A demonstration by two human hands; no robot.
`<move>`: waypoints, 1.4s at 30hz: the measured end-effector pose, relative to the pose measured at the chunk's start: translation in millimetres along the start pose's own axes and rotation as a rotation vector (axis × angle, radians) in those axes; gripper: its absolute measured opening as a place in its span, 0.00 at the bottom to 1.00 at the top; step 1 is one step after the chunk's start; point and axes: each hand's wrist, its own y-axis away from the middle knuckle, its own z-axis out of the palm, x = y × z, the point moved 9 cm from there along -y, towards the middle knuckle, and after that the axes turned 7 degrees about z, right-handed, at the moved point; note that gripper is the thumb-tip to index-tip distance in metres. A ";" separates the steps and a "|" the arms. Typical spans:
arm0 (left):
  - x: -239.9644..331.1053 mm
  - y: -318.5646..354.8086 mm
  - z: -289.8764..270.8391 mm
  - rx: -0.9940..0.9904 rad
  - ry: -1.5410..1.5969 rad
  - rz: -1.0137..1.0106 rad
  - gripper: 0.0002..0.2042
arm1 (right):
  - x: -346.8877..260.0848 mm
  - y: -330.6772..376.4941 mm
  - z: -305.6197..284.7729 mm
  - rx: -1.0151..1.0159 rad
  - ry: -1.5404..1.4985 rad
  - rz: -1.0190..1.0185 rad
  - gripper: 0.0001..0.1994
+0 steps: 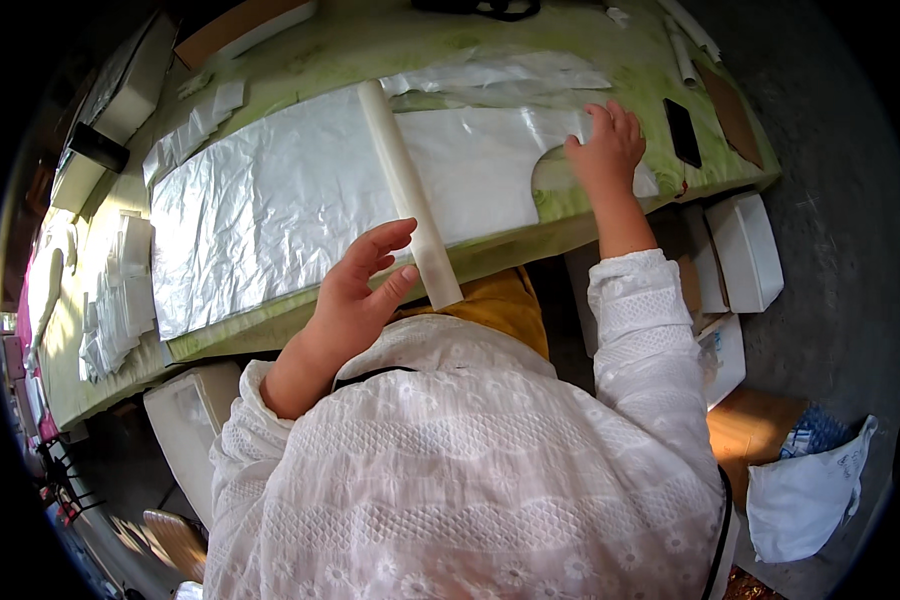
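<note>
My left hand (360, 290) is open, thumb and fingers apart. Its fingertips are beside a long pale tube-like strip (410, 190); I cannot tell whether they touch it. The strip lies across clear plastic sheeting (270, 200), its near end sticking out past the table edge. To its right lies a white plastic film piece (470, 170) with a curved edge. Over that piece's right end is my right hand (610, 150), open with fingers spread and slightly bent. No object shows in either hand.
A green patterned cloth covers the table (550, 235). On it are a phone (682, 133), brown cardboard (728, 115), stacked folded plastic bags (120, 290) and a dark cylinder (98, 147). White boxes (745, 250) stand below right; a white bag (808, 500) is on the floor.
</note>
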 end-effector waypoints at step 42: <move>-55.8 -56.9 -146.3 0.640 0.638 0.000 0.24 | -202.5 208.6 -60.7 -0.574 -0.912 -0.524 0.19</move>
